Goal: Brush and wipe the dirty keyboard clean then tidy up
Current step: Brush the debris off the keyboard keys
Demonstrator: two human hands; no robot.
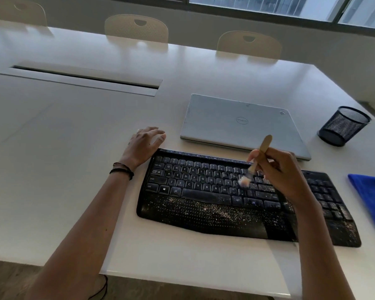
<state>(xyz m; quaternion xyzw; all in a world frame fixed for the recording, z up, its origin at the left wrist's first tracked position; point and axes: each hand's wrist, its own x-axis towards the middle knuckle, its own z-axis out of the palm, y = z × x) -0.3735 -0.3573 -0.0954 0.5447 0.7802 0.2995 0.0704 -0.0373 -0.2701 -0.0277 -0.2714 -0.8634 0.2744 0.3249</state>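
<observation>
While the spread left hand (143,146) rests at the crumb-dusted black plastic keyboard's (204,211) 10 o'clock corner, the right hand (277,169) pinches a small wooden-handled brush (254,162) over the keys.

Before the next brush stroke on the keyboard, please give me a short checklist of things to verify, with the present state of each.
1. Brush held in the right hand: ok.
2. Bristles over the keys of the keyboard: ok; actual contact, cannot tell.
3. Left hand steadying the keyboard at its far left corner: ok.
4. Crumbs gone from the palm rest: not ok, many white specks remain.
5. Blue cloth ready for wiping, right of the keyboard: ok.
6. Laptop shut, safe from dust: ok.
</observation>
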